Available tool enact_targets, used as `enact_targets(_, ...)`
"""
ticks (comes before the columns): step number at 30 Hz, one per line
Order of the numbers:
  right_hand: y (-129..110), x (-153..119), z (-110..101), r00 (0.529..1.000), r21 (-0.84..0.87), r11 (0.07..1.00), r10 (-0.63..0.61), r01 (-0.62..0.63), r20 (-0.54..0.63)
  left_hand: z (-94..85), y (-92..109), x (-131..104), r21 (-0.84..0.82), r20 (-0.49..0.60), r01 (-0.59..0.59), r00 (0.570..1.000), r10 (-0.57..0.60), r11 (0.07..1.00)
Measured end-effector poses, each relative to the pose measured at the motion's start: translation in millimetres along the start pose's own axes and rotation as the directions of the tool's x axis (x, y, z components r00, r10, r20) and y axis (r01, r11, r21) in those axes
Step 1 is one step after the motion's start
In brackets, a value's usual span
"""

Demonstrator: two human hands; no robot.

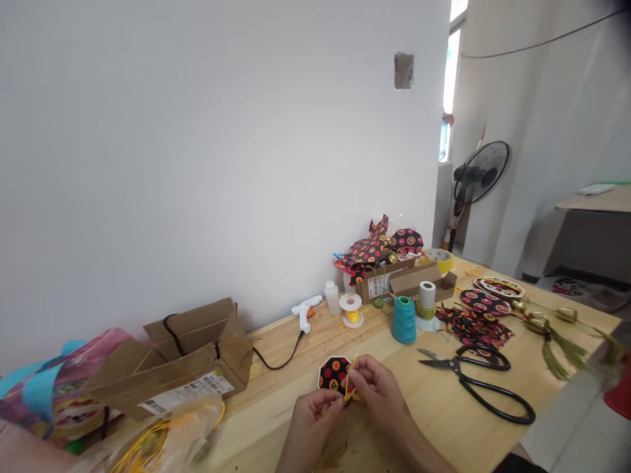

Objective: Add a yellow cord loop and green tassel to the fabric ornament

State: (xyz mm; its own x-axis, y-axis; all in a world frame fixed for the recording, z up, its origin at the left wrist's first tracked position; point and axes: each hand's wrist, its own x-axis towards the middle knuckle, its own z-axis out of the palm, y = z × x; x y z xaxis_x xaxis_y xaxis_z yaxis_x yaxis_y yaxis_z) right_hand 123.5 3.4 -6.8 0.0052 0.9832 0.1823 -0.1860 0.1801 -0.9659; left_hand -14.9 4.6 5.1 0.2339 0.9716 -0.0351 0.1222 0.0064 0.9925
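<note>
Both hands meet low in the middle of the head view, over the wooden table. My left hand [315, 420] is closed in a pinch on yellow cord at the lower edge of a black patterned octagonal piece. My right hand [377, 387] pinches the same yellow cord [353, 362], whose end sticks up above the fingertips. The octagonal piece [334, 373], black with red and yellow flowers and a pale rim, shows just behind the fingers. Its lower part is hidden by the hands.
Black-handled scissors [458, 366] lie open at the right, near fabric scraps [476, 328] and gold bells with tassels. Behind stand a teal thread cone [404, 320], a yellow spool [351, 312] and a glue gun [305, 314]. A cardboard box [172, 368] is left.
</note>
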Motion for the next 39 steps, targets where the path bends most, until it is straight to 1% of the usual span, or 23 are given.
enact_targets(3, 2.5, 15.4, -0.6, 0.994, -0.082, 0.996, -0.025, 0.033, 0.102, 0.2, -0.8, 1.8, -0.018, -0.010, -0.029, 1.000, 0.029, 0.999)
enact_targets(6, 8.7, 30.7, 4.0, 0.980, -0.141, 0.987, -0.042, 0.071, 0.195, -1.2, -3.5, 4.9, -0.058, -0.025, -0.054, 0.998, 0.053, 0.997)
enact_targets(10, 19.8, 38.7, 13.9, 0.967, -0.168, 0.979, -0.071, 0.114, 0.246, -5.0, -6.8, 7.1, -0.096, -0.052, -0.067, 0.997, 0.062, 0.993)
enact_targets(13, 24.3, 36.2, 16.3, 0.968, -0.173, 0.976, -0.090, 0.133, 0.236, -7.7, -7.0, 6.4, -0.116, -0.072, -0.079, 0.995, 0.071, 0.990)
enact_targets(19, 23.9, 31.1, 13.5, 0.976, -0.206, 0.967, -0.108, 0.148, 0.191, -9.8, -9.6, 8.0, -0.145, -0.126, -0.111, 0.988, 0.092, 0.983)
enact_targets(22, 23.4, 30.7, 14.2, 0.974, -0.223, 0.957, -0.147, 0.184, 0.170, -9.8, -11.9, 9.3, -0.146, -0.136, -0.124, 0.985, 0.104, 0.981)
enact_targets(28, 17.9, 28.4, 13.8, 0.957, -0.263, 0.923, -0.248, 0.281, 0.152, -9.9, -13.0, 9.1, -0.162, -0.166, -0.142, 0.979, 0.115, 0.977)
enact_targets(30, 16.7, 28.4, 12.8, 0.953, -0.283, 0.912, -0.267, 0.297, 0.141, -9.1, -12.6, 9.7, -0.183, -0.157, -0.143, 0.981, 0.115, 0.973)
enact_targets(36, 20.5, 32.2, 10.3, 0.945, -0.335, 0.884, -0.308, 0.327, 0.109, -2.0, -8.1, 10.3, -0.234, -0.059, -0.139, 0.990, 0.128, 0.962)
enact_targets(39, 23.3, 34.7, 9.7, 0.941, -0.350, 0.874, -0.323, 0.337, 0.101, 1.2, -7.4, 10.5, -0.244, -0.043, -0.148, 0.989, 0.142, 0.958)
